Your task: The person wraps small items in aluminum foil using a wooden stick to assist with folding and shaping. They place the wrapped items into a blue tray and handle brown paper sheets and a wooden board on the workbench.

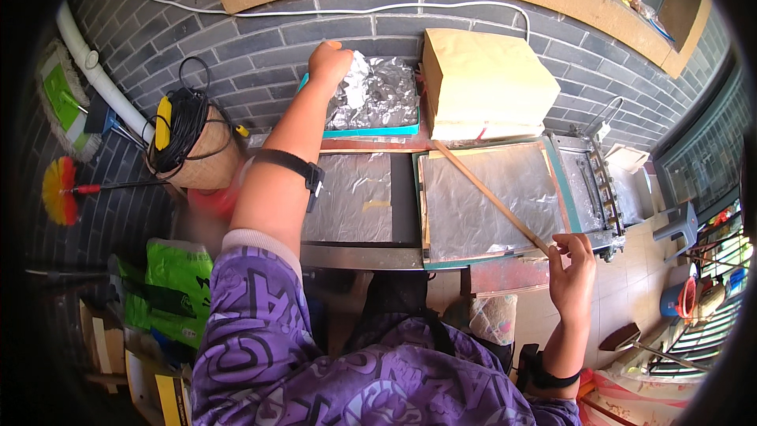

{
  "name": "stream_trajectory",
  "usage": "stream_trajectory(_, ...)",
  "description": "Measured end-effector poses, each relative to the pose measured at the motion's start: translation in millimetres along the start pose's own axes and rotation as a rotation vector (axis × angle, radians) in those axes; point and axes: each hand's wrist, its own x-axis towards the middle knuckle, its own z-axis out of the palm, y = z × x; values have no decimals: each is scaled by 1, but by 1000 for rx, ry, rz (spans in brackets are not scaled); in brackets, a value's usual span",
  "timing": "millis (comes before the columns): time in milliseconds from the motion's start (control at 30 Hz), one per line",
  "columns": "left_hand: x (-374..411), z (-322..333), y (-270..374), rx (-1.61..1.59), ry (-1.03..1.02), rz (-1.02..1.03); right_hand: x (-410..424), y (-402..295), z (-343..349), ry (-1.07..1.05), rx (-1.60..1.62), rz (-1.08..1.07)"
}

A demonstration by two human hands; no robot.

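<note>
My left hand [331, 65] reaches to the back, closed on a bright piece of crumpled foil [357, 84] at the left side of a turquoise tray [378, 131]. More wrinkled silver foil [395, 86] fills that tray. In my right hand [572, 269], at the front right, is the lower end of a thin wooden stick [488, 192]. The stick slants across a stack of paper topped with a smooth foil sheet [491, 207], which rests on a green board [565, 189]. Left of it, another foil sheet [352, 189] lies on a black surface [404, 198], partly behind my left forearm.
A tall block of yellowish paper [488, 83] stands beside the tray against the brick wall [331, 29]. Right of the board is a metal mechanism [591, 183]. A basket [204, 157] with coiled black cable [183, 124] stands left. A grey stool [677, 231] is at far right.
</note>
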Motion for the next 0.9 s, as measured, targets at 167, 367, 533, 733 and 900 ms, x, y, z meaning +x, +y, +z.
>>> stream_trajectory(167,-12,6,3,-505,-188,-390,-3,-4,0,1,11,17)
stream_trajectory(367,-11,10,-30,-603,-285,-264,-1,-1,3,8,23,-14)
stream_trajectory(533,-23,-16,-52,480,-488,428,-5,4,3,18,34,33)
stream_trajectory(733,-19,-29,-58,687,-539,320,-2,4,6,5,18,17)
stream_trajectory(900,-3,-24,-59,285,-130,121,1,-1,5,3,25,21)
